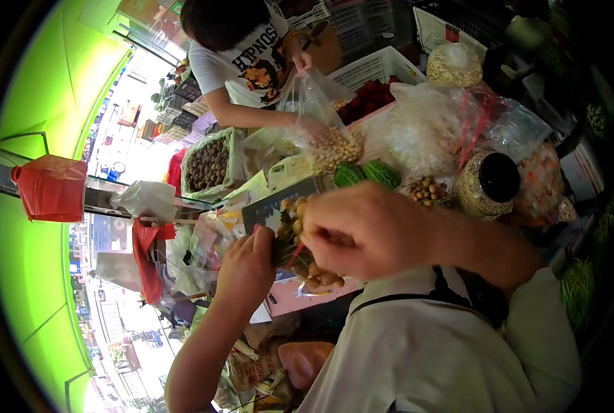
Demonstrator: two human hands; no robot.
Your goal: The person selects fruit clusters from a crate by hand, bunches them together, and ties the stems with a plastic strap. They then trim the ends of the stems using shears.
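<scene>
My left hand [247,265] is closed around the green stems of a bunch of small round brown fruits [316,275]. On the right of the bunch, my right hand [369,230] has its fingers curled, and what they hold, if anything, is hidden. A thin red strip [294,255] shows on the stems between both hands. Beyond my hands lie two green bitter melons [363,174]. Another cluster of brown fruits [428,192] rests to their right.
Across the stall a person [252,62] handles a clear bag of pale round items [334,149]. A black-lidded jar [487,184] stands at the right. Brown fruits fill a lined crate [209,164] at the left. Red bags [51,188] hang farther left.
</scene>
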